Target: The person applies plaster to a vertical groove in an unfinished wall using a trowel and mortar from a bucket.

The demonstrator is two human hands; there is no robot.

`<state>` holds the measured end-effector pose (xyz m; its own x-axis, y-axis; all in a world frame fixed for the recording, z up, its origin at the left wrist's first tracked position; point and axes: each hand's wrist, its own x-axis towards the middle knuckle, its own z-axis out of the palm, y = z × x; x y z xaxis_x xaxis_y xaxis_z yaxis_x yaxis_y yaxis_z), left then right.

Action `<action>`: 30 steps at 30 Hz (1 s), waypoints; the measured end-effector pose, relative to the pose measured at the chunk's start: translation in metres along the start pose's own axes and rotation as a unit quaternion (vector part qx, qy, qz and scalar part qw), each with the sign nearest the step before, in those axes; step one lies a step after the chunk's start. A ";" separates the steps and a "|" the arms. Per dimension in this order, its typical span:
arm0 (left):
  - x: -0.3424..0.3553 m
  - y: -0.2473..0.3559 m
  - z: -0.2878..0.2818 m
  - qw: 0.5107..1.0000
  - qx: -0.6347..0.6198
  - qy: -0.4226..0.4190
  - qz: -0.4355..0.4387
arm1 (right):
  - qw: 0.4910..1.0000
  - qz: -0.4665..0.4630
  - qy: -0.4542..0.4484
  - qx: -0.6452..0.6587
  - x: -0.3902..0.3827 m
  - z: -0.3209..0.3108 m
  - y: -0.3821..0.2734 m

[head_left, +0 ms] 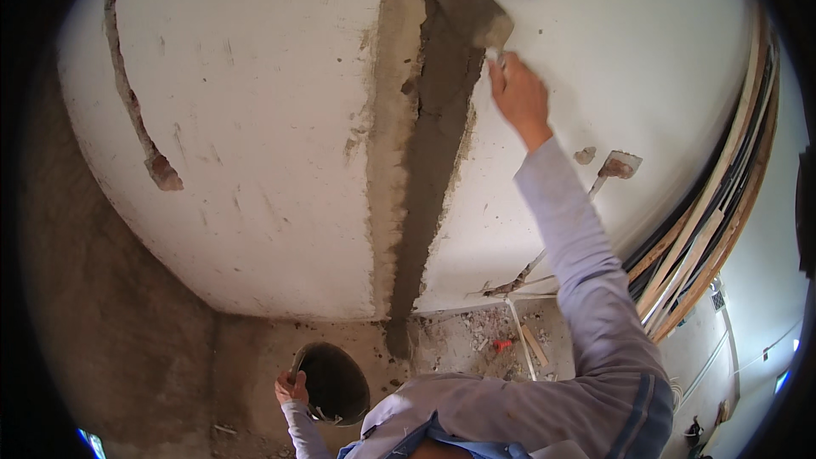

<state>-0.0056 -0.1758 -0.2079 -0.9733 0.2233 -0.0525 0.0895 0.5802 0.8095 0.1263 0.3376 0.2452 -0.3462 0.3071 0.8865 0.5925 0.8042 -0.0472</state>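
My right hand (520,95) is closed around the handle of a trowel (491,27), its arm stretched up the wall. The blade lies at the upper part of a dark, wet-looking mortar strip (433,132) that runs down the white wall. Some grey mortar seems to be on the blade. Low on the left, my left hand (291,388) grips the rim of a dark bucket (364,391). The bucket's inside is dark, and its contents are hard to make out.
A lighter mortar band (388,187) borders the wet strip. Long wooden boards (722,178) lean at the right. Rubble (459,344), a red piece (502,345) and a white pipe (520,336) lie at the wall's foot. A chiselled groove (127,93) marks the wall's left.
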 end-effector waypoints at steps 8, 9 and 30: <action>-0.012 -0.014 -0.004 0.999 0.008 0.033 -0.025 | 0.980 -0.133 -0.123 -0.086 -0.005 -0.032 -0.011; -0.014 -0.016 -0.002 0.999 -0.011 0.016 -0.037 | 0.975 -0.145 -0.142 -0.093 -0.025 -0.030 -0.009; 0.027 0.029 0.019 0.999 -0.028 0.017 0.040 | 0.914 0.189 -0.224 0.281 -0.168 0.095 -0.022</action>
<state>-0.0250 -0.1386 -0.1968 -0.9702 0.2399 0.0338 0.1569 0.5162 0.8420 0.1020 0.3163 0.0532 -0.5322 0.6933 0.4859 0.3081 0.6931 -0.6516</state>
